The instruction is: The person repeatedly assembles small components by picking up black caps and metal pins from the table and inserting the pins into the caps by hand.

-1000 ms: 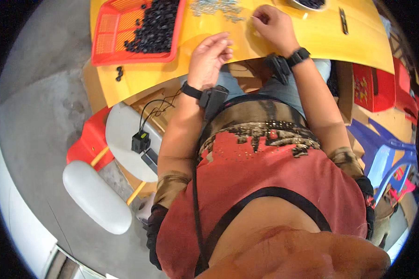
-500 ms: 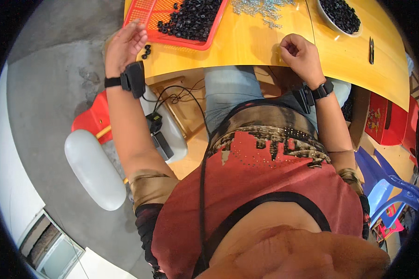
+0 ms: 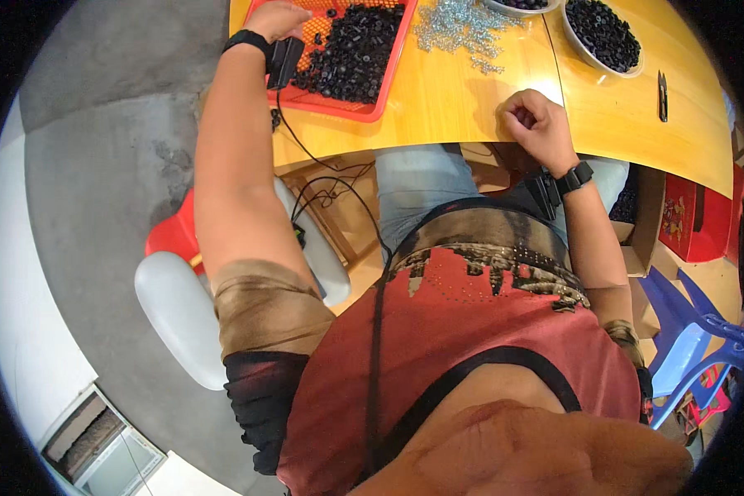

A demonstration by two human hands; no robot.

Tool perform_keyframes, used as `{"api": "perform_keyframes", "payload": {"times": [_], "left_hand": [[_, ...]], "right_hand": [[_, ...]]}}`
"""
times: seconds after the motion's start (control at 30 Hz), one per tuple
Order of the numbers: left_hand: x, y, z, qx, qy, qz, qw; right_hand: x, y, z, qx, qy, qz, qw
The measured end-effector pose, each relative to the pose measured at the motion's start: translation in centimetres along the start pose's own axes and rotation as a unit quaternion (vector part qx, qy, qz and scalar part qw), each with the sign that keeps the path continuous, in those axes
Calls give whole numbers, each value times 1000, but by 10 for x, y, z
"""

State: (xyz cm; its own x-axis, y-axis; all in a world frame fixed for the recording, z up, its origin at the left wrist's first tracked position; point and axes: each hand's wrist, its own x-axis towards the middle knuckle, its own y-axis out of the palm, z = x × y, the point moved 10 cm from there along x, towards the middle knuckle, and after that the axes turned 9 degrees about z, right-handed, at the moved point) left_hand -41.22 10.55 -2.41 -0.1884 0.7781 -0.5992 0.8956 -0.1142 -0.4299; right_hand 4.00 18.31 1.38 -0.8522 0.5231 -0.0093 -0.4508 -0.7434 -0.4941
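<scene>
The red tray [image 3: 364,103] sits at the left end of the desk [image 3: 438,99], heaped with small black parts [image 3: 360,50] over its orange mesh floor. The left hand [image 3: 277,18] is at the tray's far left corner, knuckles up and fingers bent down into the parts; whether it grips any I cannot tell. A black band [image 3: 246,39] with a small box and a cable is on that wrist.

Just right of the tray, near the far edge, lies a scatter of small silvery pieces [image 3: 459,29]. The right hand [image 3: 533,124] rests near the desk's near edge, curled into a loose fist, apart from the pieces; nothing shows in it.

Toward the right end stand two bowls [image 3: 603,37] of dark parts, and beyond them a small black tool [image 3: 662,95] lies alone.
</scene>
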Motion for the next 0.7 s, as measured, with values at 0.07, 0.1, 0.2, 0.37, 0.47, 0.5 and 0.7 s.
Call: {"api": "perform_keyframes", "payload": {"times": [0.07,0.1,0.2,0.37,0.47,0.5,0.7], "left_hand": [[11,-6,6,136,-45,-50,988],[32,15,-18,267,-72,-78,958],[30,29,-41,318,-72,-101,940],[19,27,-47,310,-88,-149,935],[16,17,-40,351,-106,-163,916],[19,26,-51,353,-100,-156,917],[-16,7,-39,116,-45,-89,988]], "right_hand": [[-1,5,-1,31,-14,10,999],[-7,1,-15,26,11,-5,1000],[-8,-4,4,-2,-54,-8,998],[-8,0,6,25,-26,3,999],[-7,0,17,17,-40,2,999],[-8,-2,13,13,-37,-7,999],[-1,7,11,23,-68,7,997]]}}
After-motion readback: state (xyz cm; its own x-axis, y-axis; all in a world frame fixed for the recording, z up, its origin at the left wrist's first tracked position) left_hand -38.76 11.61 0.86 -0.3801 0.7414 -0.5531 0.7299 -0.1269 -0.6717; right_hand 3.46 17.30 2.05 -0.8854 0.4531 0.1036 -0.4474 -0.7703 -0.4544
